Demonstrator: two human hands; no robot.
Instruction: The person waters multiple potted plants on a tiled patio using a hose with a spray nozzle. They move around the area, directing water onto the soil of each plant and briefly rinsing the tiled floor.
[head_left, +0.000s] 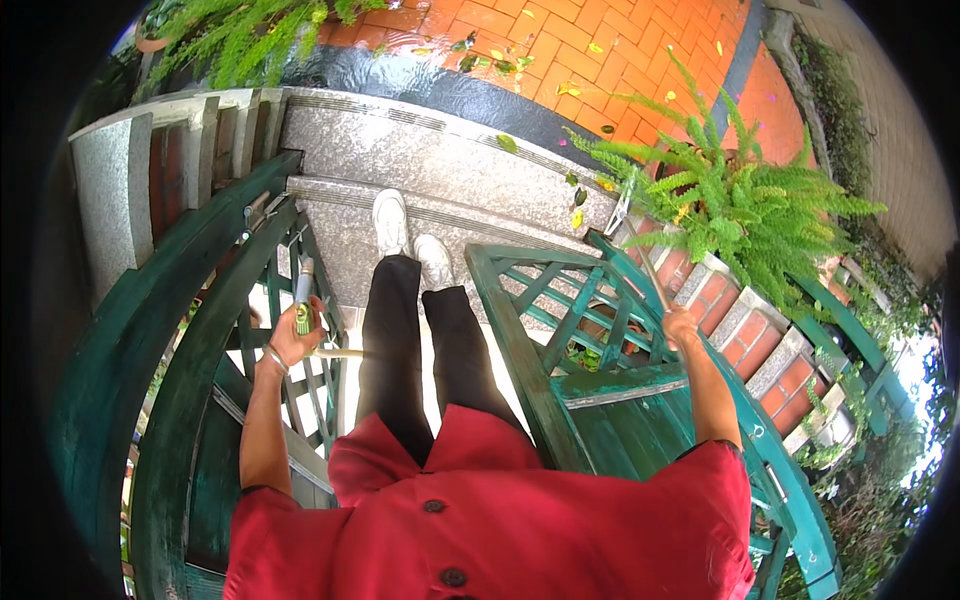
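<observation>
My left hand (295, 335) is closed around a hose spray gun (303, 300) with a green body and grey barrel, which points ahead. A short stretch of pale hose (339, 352) shows beside that hand and runs behind my leg. My right hand (679, 327) grips a thin, light brown rod (652, 276), apparently a tool's handle. It slants forward beside the fern, near a pale angular piece (619, 212); whether the two join, I cannot tell. Green wooden gate leaves with lattice panels stand on both sides of me, the left one (196, 360) and the right one (512, 360).
My white shoes (391, 225) stand on speckled stone steps (435, 154). Beyond lies wet orange brick paving (592, 52) with a dark border (442, 90) and fallen leaves. A fern (727, 187) leans in on the right above a brick-and-stone wall (739, 319). Another low wall (112, 180) flanks the left.
</observation>
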